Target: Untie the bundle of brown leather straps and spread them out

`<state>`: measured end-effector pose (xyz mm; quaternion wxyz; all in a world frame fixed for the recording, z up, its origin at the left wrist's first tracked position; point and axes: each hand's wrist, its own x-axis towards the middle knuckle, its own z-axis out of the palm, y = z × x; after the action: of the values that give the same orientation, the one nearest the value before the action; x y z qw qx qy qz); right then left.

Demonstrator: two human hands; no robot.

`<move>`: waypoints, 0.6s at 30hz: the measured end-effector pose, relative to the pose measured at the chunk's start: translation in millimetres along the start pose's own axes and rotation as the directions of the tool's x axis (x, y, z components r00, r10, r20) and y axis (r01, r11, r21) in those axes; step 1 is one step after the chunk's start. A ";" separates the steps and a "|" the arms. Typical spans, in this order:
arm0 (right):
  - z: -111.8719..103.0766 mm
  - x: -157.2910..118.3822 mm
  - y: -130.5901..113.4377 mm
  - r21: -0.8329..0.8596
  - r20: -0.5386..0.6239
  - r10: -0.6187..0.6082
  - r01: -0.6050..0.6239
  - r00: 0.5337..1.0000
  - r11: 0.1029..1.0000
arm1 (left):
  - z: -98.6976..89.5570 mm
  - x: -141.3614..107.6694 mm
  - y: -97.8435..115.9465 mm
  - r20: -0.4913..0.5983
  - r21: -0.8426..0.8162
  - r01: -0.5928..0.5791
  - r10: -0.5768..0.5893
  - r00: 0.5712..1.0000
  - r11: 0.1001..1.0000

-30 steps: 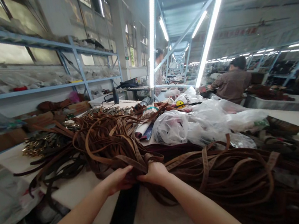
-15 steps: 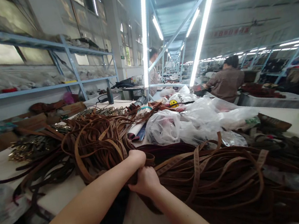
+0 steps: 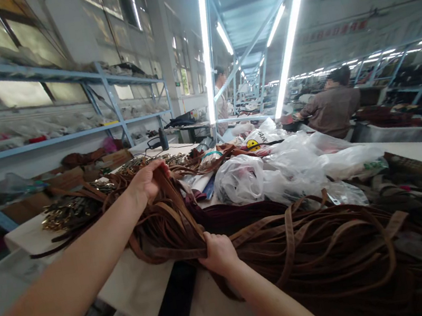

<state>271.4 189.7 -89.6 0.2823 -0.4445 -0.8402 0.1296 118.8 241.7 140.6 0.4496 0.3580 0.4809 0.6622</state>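
A big heap of brown straps (image 3: pixel 308 244) lies across the table, running from the left middle to the lower right. My left hand (image 3: pixel 149 181) is raised at the heap's far left part, its fingers closed on a brown strap. Nearer to me, my right hand (image 3: pixel 218 253) grips the bundle of straps around its middle, fingers wrapped over it. Between the two hands, straps stretch up and to the left. Clips of brass-coloured metal (image 3: pixel 65 212) lie at the left end of the straps.
Clear plastic bags (image 3: pixel 240 177) are piled behind the straps. A black strip (image 3: pixel 174 305) lies on the pale table (image 3: pixel 130 283). Blue shelving (image 3: pixel 114 104) stands along the left wall. A co-worker (image 3: pixel 330 104) is at the right, another person (image 3: pixel 221 95) farther back.
My left hand has moved up and left, away from my right hand, drawing straps with it. The right hand keeps its grip. The view has turned slightly left.
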 end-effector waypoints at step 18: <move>0.6 0.3 -20.0 -0.023 0.035 -0.041 0.042 0.999 0.999 | -99.2 -36.2 284.3 -0.277 0.348 -0.444 0.542 0.793 0.826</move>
<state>257.5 178.5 -80.7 0.2652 -0.4282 -0.8553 0.1214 -30.2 138.5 383.7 0.1105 0.3996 0.5283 0.7410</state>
